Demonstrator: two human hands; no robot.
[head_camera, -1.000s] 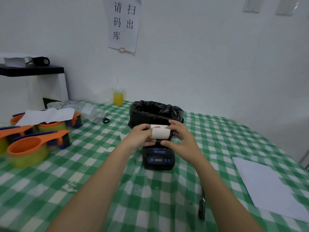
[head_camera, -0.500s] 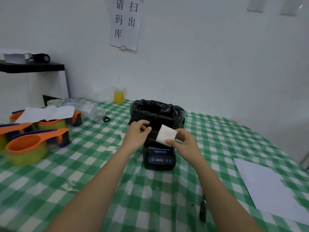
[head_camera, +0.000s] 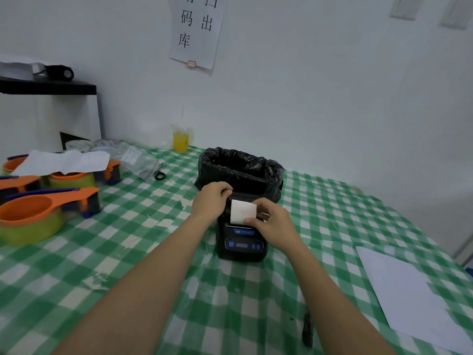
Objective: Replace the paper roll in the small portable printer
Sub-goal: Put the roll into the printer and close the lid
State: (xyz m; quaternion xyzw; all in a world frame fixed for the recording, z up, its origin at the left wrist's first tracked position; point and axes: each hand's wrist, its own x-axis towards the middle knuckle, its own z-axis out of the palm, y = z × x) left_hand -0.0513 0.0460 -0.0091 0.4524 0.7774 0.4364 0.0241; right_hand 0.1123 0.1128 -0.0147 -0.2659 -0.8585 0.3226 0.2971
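A small black portable printer (head_camera: 242, 243) with blue buttons stands on the green checked tablecloth at the middle of the view. A white strip of paper (head_camera: 242, 211) lies over its top, drawn toward me. My right hand (head_camera: 272, 222) pinches the strip's lower right corner between thumb and fingers. My left hand (head_camera: 211, 199) grips the printer's raised lid at the top left edge. The paper roll itself is hidden behind the strip and my hands.
A black-lined bin (head_camera: 242, 170) stands right behind the printer. Orange tape dispensers (head_camera: 43, 206) crowd the left side. A yellow drink cup (head_camera: 181, 139) is by the wall. A white sheet (head_camera: 412, 295) lies at right, a dark pen (head_camera: 307, 331) near my right forearm.
The paper strip, earlier held up by both hands, has been pulled down over the printer's top by my right hand. My left hand let go of it and moved to the lid.
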